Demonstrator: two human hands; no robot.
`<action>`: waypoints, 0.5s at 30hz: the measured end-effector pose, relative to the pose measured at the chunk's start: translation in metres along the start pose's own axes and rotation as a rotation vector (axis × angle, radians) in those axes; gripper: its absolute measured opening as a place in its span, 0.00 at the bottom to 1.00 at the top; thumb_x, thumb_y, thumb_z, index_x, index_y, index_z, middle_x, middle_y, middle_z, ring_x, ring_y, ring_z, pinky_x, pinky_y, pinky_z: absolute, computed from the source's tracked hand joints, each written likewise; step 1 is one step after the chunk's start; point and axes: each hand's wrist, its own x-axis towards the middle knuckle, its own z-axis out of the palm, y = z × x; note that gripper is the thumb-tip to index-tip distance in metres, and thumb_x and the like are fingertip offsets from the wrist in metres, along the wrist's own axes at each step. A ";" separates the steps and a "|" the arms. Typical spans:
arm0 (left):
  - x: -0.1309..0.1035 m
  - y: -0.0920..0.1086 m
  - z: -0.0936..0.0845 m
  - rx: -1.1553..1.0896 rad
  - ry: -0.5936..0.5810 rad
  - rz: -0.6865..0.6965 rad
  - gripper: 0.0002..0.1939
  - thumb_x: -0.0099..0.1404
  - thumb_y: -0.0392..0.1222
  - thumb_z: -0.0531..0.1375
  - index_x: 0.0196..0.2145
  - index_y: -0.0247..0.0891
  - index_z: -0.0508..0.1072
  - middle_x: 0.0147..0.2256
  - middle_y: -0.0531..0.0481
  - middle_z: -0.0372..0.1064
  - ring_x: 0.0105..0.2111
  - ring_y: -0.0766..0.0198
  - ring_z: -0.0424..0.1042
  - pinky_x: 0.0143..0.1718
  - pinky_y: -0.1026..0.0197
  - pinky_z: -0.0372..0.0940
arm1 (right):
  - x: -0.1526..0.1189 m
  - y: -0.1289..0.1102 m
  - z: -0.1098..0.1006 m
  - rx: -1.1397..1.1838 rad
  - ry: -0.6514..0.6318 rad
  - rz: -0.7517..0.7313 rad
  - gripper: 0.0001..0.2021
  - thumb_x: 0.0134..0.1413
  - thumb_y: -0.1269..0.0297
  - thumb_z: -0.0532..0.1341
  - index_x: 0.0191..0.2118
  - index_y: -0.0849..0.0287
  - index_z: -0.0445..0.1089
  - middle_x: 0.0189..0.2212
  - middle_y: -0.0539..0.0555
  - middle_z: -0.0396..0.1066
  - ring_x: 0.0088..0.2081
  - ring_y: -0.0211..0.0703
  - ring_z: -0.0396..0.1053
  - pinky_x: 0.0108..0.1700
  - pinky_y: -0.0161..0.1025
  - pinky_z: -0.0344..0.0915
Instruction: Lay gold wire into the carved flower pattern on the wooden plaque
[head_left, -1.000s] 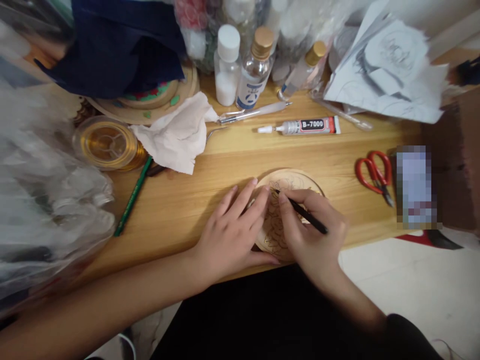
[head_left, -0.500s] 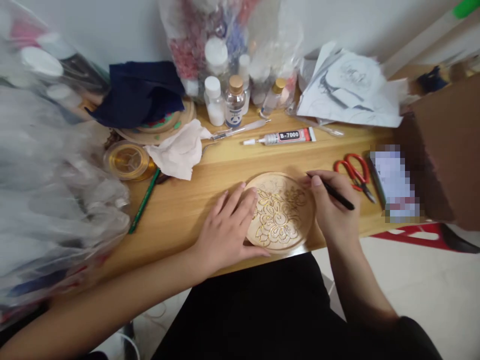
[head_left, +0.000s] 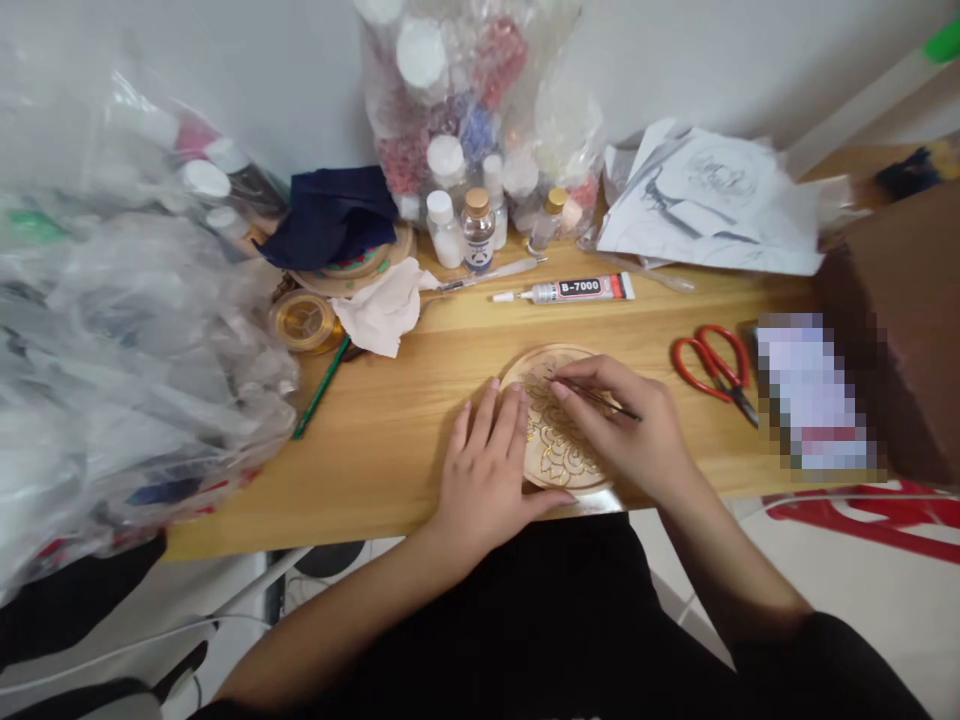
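On the wooden table lies a round, pale wooden plaque [head_left: 541, 362] with a raised rim. Gold wire outlines form a flower pattern [head_left: 559, 455] across its face. My left hand [head_left: 487, 465] rests flat at the plaque's left side, fingers stretched out over its edge and thumb along the near rim. My right hand [head_left: 637, 420] pinches slim dark tweezers [head_left: 600, 395], their tip down at the upper middle of the pattern. That hand covers the plaque's right part, so the wire there is hidden.
Beyond the plaque lies a B-7000 glue tube [head_left: 581, 288]. Red-handled pliers [head_left: 716, 365] and a phone [head_left: 814, 390] are at the right. A gold wire spool [head_left: 304, 322], a white cloth [head_left: 386, 305] and a green pencil [head_left: 321, 390] lie left. Small bottles [head_left: 478, 230] stand behind.
My right hand has moved left with the tweezers, from the plaque's upper right edge to over its middle. My left hand stays on the plaque's left side. The camera view has shifted.
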 end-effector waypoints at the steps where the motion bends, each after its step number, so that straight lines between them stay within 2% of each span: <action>1: 0.000 0.003 0.000 -0.005 0.003 -0.019 0.51 0.60 0.73 0.52 0.63 0.24 0.57 0.63 0.35 0.56 0.65 0.44 0.50 0.63 0.44 0.48 | 0.000 0.001 0.000 -0.023 -0.010 -0.040 0.04 0.56 0.66 0.63 0.38 0.57 0.73 0.35 0.52 0.77 0.37 0.40 0.76 0.41 0.39 0.73; 6: 0.001 0.007 0.000 -0.018 0.003 -0.044 0.50 0.60 0.73 0.53 0.63 0.24 0.58 0.64 0.36 0.55 0.65 0.45 0.50 0.63 0.44 0.48 | 0.001 0.007 0.002 -0.033 -0.035 -0.173 0.04 0.55 0.69 0.64 0.38 0.59 0.75 0.34 0.54 0.78 0.37 0.41 0.75 0.41 0.41 0.72; 15: 0.001 0.002 0.001 0.008 0.046 0.013 0.52 0.59 0.74 0.52 0.61 0.22 0.60 0.62 0.35 0.58 0.63 0.43 0.53 0.63 0.44 0.46 | -0.001 0.011 0.010 0.006 -0.011 -0.104 0.04 0.56 0.70 0.63 0.36 0.58 0.75 0.34 0.53 0.78 0.37 0.40 0.75 0.41 0.39 0.72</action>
